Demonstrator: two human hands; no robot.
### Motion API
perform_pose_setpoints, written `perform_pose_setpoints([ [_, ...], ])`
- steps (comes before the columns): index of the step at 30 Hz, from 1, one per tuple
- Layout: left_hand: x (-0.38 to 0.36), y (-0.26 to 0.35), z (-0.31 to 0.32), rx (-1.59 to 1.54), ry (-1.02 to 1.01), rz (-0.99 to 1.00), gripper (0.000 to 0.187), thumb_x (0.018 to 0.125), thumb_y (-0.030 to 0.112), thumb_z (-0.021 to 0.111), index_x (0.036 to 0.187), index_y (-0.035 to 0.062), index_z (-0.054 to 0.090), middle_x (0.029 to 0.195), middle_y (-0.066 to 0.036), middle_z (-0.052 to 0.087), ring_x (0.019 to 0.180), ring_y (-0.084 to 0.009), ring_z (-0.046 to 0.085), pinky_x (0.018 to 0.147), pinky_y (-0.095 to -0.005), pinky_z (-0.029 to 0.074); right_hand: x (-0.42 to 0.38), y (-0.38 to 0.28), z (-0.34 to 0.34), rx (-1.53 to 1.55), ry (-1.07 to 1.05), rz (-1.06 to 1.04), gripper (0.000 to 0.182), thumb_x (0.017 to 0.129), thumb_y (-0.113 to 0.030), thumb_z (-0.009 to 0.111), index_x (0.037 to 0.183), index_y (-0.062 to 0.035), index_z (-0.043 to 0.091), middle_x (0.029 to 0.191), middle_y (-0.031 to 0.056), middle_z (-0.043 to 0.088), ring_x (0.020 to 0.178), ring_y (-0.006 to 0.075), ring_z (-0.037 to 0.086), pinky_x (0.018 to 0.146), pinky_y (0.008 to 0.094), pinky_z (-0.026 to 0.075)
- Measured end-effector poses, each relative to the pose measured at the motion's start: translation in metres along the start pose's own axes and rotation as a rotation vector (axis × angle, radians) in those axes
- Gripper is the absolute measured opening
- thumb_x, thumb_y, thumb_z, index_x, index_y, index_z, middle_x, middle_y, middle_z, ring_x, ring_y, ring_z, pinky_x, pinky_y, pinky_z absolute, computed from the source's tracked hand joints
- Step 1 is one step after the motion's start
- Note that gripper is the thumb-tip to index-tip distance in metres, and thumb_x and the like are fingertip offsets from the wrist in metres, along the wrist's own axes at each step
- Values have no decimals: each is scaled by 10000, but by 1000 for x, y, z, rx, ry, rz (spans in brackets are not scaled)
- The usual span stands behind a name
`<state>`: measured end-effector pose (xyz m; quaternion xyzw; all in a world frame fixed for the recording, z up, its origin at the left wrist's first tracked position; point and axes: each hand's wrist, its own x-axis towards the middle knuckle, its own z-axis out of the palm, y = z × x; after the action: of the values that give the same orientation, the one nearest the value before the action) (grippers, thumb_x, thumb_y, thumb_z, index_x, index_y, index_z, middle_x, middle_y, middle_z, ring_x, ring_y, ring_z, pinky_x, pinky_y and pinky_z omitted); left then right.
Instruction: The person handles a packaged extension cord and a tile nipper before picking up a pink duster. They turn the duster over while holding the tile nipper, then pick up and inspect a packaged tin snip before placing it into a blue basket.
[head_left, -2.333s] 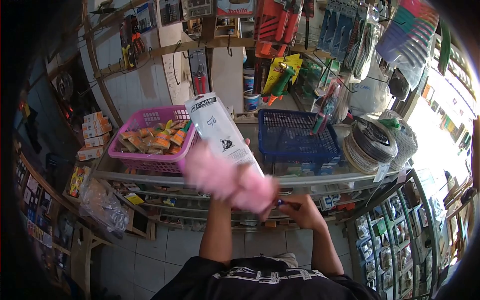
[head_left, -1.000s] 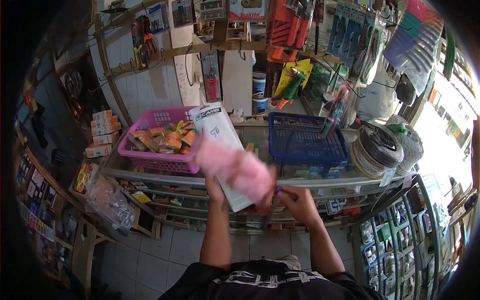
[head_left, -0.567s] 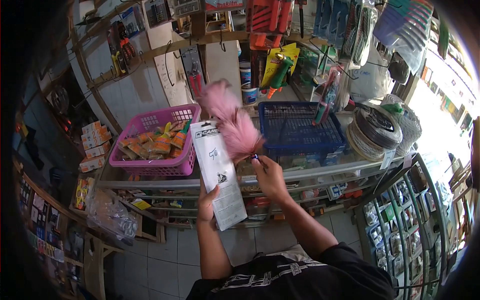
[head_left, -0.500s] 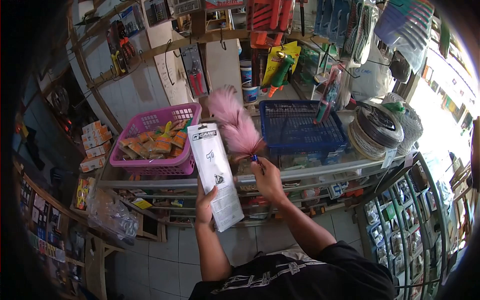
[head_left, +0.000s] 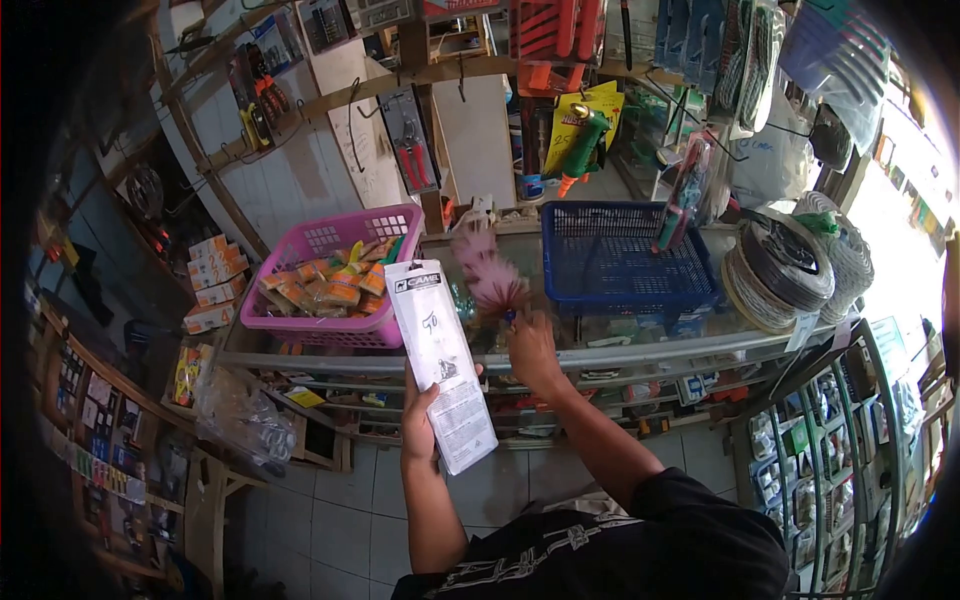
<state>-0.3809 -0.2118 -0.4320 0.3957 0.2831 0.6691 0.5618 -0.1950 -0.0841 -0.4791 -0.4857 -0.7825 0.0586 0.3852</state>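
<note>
My left hand (head_left: 420, 415) is closed around the lower left side of a long white package (head_left: 446, 375) marked CAMEL, held upright with a slight tilt. A handwritten mark and printed text show on its face. My right hand (head_left: 535, 355) grips the short handle of a pink feather duster (head_left: 492, 278) over the counter. Its feathers are blurred and point away from me; most of the handle is hidden by my fingers. Just left of the package stands a pink basket (head_left: 300, 326) with orange-and-clear packets (head_left: 330, 288) in it. A blue basket (head_left: 640, 298) stands to the right of the duster.
The baskets stand on a glass counter (head_left: 620, 357) with goods on shelves below. Rope spools (head_left: 770, 270) sit at its right end. Small boxes (head_left: 215, 285) are stacked at the left. Red pruning shears (head_left: 412, 155) and a green spray nozzle (head_left: 585, 140) hang behind.
The duster has swept lower toward the counter, its feathers now blurred. The package stays in my left hand. The whole view has shifted slightly, so the scene sits further right.
</note>
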Motion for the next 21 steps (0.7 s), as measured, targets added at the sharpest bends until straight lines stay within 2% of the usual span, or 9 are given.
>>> perform_pose_setpoints([
  [3, 7, -6, 11, -25, -19, -14, 695, 1090, 447, 480, 1620, 28, 315, 1491, -240, 545, 1254, -388, 648, 1033, -464, 521, -7, -4, -22, 138, 11, 81, 401, 992, -150, 654, 1293, 111, 610, 1163, 279, 600, 1097, 471, 577, 990, 511, 464],
  [7, 17, -18, 44, 57, 77, -80, 786, 1119, 617, 318, 1573, -18, 414, 1478, -180, 580, 1299, -285, 614, 1102, -405, 465, -4, -28, -113, 553, -127, 108, 529, 1023, -203, 677, 1460, 68, 552, 1324, 215, 599, 1115, 339, 645, 956, 432, 508],
  [9, 30, -27, 76, 112, 40, -15, 803, 1118, 642, 290, 1570, -7, 429, 1486, -144, 583, 1343, -259, 578, 1143, -401, 432, -7, -33, -155, 635, -183, 76, 612, 1029, -251, 684, 1512, 64, 479, 1344, 245, 577, 1164, 373, 630, 983, 437, 511],
  [10, 36, -27, 95, 123, -105, -45, 757, 1131, 598, 297, 1648, 45, 268, 1577, -151, 480, 1402, -289, 521, 1180, -435, 401, -9, -32, -175, 671, -211, 58, 655, 1033, -276, 687, 1538, 62, 442, 1355, 260, 566, 1189, 390, 622, 996, 439, 512],
  [14, 66, -66, 169, 271, -172, 80, 837, 1111, 644, 290, 1704, 80, 116, 1663, -153, 351, 1475, -285, 439, 1204, -427, 377, -18, 4, -220, 554, -96, -69, 794, 1018, -348, 702, 1617, 27, 341, 1588, 274, 417, 1456, 419, 447, 1200, 450, 368],
  [15, 67, -35, 224, 431, -199, 162, 1018, 1045, 754, 325, 1702, 127, -135, 1745, -181, 115, 1562, -322, 276, 1242, -448, 280, -20, 13, -225, 591, -67, -39, 788, 1017, -319, 690, 1631, 17, 326, 1633, 277, 372, 1505, 425, 394, 1251, 457, 287],
  [16, 82, -56, 229, 444, -266, 210, 1033, 1036, 773, 287, 1681, 136, -209, 1757, -185, 46, 1598, -320, 159, 1271, -458, 212, -18, 26, -230, 639, -43, -49, 769, 1020, -294, 675, 1630, 18, 326, 1638, 275, 369, 1512, 422, 387, 1252, 454, 284],
  [18, 89, -66, 264, 376, -314, 212, 967, 1070, 720, 267, 1691, 121, -170, 1743, -156, 89, 1587, -291, 171, 1274, -429, 192, -11, 52, -239, 738, 9, -70, 733, 1026, -244, 646, 1630, 20, 325, 1647, 271, 365, 1526, 416, 372, 1254, 449, 278],
  [21, 105, -80, 308, 484, -349, 325, 833, 1109, 567, 323, 1698, 86, -17, 1684, -153, 207, 1527, -277, 255, 1257, -418, 207, -8, 68, -263, 837, 140, 129, 477, 1039, -138, 586, 1479, 30, 512, 1462, 230, 552, 1373, 351, 533, 1158, 405, 390],
])
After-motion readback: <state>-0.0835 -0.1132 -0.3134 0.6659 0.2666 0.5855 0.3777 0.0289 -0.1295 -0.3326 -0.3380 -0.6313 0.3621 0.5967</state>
